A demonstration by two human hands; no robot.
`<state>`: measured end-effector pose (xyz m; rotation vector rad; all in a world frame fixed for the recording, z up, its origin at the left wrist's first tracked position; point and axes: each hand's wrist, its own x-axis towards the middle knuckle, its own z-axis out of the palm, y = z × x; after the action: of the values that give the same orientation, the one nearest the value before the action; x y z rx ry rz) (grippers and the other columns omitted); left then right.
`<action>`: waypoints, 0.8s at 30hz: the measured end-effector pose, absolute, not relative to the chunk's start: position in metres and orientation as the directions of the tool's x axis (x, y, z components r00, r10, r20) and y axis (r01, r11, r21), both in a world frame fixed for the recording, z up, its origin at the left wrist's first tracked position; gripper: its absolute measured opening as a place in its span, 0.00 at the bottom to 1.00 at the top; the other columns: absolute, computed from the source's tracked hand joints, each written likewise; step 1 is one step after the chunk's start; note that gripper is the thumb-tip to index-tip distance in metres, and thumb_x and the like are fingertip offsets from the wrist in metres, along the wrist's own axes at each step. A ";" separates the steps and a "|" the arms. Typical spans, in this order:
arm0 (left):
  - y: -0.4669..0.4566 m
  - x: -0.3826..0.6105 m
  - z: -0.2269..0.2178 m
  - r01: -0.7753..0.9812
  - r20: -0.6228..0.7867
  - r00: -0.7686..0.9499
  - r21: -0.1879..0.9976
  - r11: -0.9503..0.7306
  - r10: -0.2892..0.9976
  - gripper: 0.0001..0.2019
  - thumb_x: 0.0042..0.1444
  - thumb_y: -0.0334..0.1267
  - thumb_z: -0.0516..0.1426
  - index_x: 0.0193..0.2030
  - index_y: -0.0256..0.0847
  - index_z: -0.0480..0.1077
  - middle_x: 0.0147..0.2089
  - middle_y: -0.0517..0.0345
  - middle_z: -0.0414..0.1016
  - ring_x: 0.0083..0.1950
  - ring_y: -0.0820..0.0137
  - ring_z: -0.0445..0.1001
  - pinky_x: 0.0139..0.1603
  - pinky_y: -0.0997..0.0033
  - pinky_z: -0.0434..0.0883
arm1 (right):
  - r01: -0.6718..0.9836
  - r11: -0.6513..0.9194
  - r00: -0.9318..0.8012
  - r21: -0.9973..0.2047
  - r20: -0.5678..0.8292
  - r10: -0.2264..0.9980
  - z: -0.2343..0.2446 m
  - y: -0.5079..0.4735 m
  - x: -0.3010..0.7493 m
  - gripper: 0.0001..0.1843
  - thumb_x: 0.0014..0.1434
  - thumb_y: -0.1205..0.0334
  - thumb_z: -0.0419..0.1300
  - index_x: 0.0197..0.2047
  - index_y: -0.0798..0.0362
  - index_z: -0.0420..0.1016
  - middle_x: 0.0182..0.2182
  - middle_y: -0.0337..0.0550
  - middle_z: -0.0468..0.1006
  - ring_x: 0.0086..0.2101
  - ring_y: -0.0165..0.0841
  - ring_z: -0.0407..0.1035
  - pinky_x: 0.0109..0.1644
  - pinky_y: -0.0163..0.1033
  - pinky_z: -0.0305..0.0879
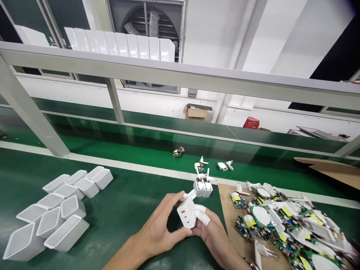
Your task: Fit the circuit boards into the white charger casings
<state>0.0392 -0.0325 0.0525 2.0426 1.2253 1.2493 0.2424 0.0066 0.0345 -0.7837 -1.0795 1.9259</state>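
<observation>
A white USB wall charger [186, 214] with a row of ports, one of them red, is held up over the bench. My left hand [157, 229] grips it with thumb below and fingertips above. Around its right side close the fingers of my right hand [212, 234], which wear white finger covers [203, 215]. Just beyond stand two white housings [199, 190] with circuit boards and plug pieces sticking out of their tops. To the right of my right hand, many circuit boards [261, 215] with white plug pieces lie heaped on a cardboard sheet [225, 193].
Several open white housings [67, 232] stand on the green bench [120, 198] at left. Beyond a pale strip, a few boards [222, 166] rest on the green belt [146, 150]. A grey frame rail [168, 73] crosses above. Cardboard [332, 170] lies at right.
</observation>
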 end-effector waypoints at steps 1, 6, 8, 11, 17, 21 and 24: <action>-0.034 0.043 0.054 0.485 0.509 0.194 0.693 -0.533 0.839 0.44 0.62 0.40 0.68 0.77 0.58 0.48 0.61 0.50 0.71 0.59 0.56 0.75 0.62 0.51 0.75 | -0.360 -0.394 -0.530 -0.846 -0.162 0.832 0.037 0.005 0.241 0.26 0.59 0.40 0.70 0.48 0.55 0.79 0.37 0.50 0.85 0.42 0.48 0.82 0.48 0.54 0.79; -0.035 0.049 0.057 0.525 0.599 0.182 0.611 -0.593 0.780 0.39 0.62 0.41 0.68 0.74 0.53 0.53 0.58 0.50 0.74 0.55 0.56 0.75 0.56 0.56 0.77 | -0.394 -0.454 -0.527 -0.799 -0.209 0.824 0.039 -0.001 0.237 0.30 0.55 0.39 0.73 0.48 0.57 0.78 0.32 0.49 0.85 0.38 0.47 0.82 0.47 0.56 0.78; -0.034 0.047 0.056 0.524 0.596 0.187 0.612 -0.593 0.781 0.38 0.63 0.41 0.68 0.74 0.53 0.53 0.58 0.50 0.74 0.55 0.56 0.75 0.56 0.56 0.76 | -0.387 -0.462 -0.523 -0.798 -0.223 0.823 0.038 -0.002 0.237 0.32 0.54 0.38 0.73 0.48 0.58 0.78 0.32 0.50 0.85 0.38 0.47 0.82 0.47 0.57 0.78; -0.034 0.044 0.057 0.510 0.591 0.210 0.613 -0.603 0.779 0.38 0.64 0.41 0.67 0.74 0.54 0.52 0.59 0.50 0.73 0.56 0.56 0.74 0.57 0.55 0.75 | -0.373 -0.458 -0.538 -0.807 -0.214 0.815 0.037 -0.001 0.237 0.33 0.55 0.37 0.72 0.49 0.57 0.78 0.34 0.51 0.85 0.39 0.48 0.82 0.47 0.57 0.79; -0.032 0.040 0.044 0.592 0.427 0.169 0.676 -0.438 0.888 0.54 0.52 0.43 0.74 0.77 0.59 0.44 0.62 0.48 0.70 0.60 0.49 0.72 0.62 0.43 0.72 | -0.165 0.016 -0.387 -0.986 0.079 0.919 0.023 0.001 0.234 0.25 0.62 0.45 0.69 0.54 0.53 0.78 0.47 0.53 0.84 0.45 0.44 0.81 0.54 0.51 0.79; -0.021 0.033 0.029 0.604 0.280 0.038 0.759 -0.245 0.959 0.45 0.59 0.35 0.65 0.78 0.55 0.47 0.57 0.49 0.71 0.54 0.54 0.74 0.60 0.45 0.74 | 0.132 0.547 -0.396 -0.826 0.462 0.793 0.020 0.000 0.240 0.15 0.70 0.59 0.60 0.59 0.49 0.75 0.54 0.52 0.79 0.49 0.40 0.79 0.53 0.42 0.80; -0.003 0.031 0.028 0.541 0.196 -0.054 0.830 -0.136 0.979 0.45 0.56 0.34 0.64 0.77 0.51 0.49 0.56 0.50 0.72 0.48 0.59 0.75 0.58 0.48 0.75 | 0.268 0.789 -0.443 -0.552 0.657 0.610 0.023 -0.003 0.244 0.23 0.68 0.68 0.58 0.65 0.47 0.69 0.54 0.52 0.79 0.50 0.40 0.79 0.55 0.41 0.78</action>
<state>0.0307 -0.0030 0.0280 1.7087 1.6187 1.1017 0.2437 -0.0028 0.0234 -0.6537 -2.0424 0.4614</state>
